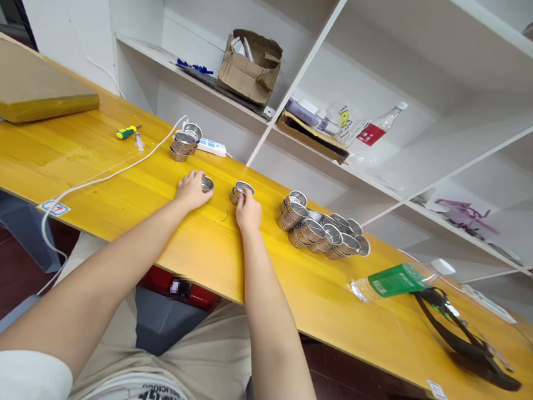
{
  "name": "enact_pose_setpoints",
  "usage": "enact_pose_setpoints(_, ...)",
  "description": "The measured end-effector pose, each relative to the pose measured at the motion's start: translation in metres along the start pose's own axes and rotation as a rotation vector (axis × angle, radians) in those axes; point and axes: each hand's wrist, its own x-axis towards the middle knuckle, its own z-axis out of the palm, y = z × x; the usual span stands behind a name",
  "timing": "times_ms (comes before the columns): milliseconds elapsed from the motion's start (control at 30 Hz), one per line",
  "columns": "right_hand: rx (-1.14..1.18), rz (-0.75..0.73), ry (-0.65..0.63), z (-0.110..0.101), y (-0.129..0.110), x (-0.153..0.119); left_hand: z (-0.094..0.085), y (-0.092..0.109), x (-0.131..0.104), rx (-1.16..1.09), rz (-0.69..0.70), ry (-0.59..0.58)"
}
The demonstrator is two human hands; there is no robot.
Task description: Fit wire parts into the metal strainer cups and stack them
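My left hand (194, 190) is closed around the side of a small perforated metal cup (207, 184) on the yellow table. To its right, my right hand (249, 211) has its fingers on the rim of another perforated metal cup (237, 192), which may be two stacked together. A thin bent wire (222, 215) lies on the wood between my forearms. Farther right stands a cluster of similar metal cups (324, 232), several of them stacked. Beyond my left hand are a few more stacked metal cups (184, 145).
A white cable (108, 175) crosses the table at left, near a screwdriver (126, 132) and a flat cardboard box (27, 86). A power strip (212, 147) lies behind. At right are a green-labelled bottle (397, 280) and a black strap (460, 344). White shelves (343, 188) stand along the back.
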Motion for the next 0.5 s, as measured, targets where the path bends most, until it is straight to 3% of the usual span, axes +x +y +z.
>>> enact_pose_setpoints(167, 0.034, 0.018, 0.036, -0.002, 0.000, -0.002, -0.001, 0.001, -0.001, -0.026, -0.016, 0.014)
enact_pose_setpoints(333, -0.027, 0.026, -0.010, -0.012, -0.013, -0.014, 0.000, -0.001, 0.000, -0.057, 0.004, 0.022)
enact_pose_setpoints(500, -0.161, 0.091, -0.278, -0.018, -0.031, -0.026, 0.000, -0.002, 0.001, -0.065, 0.002, 0.013)
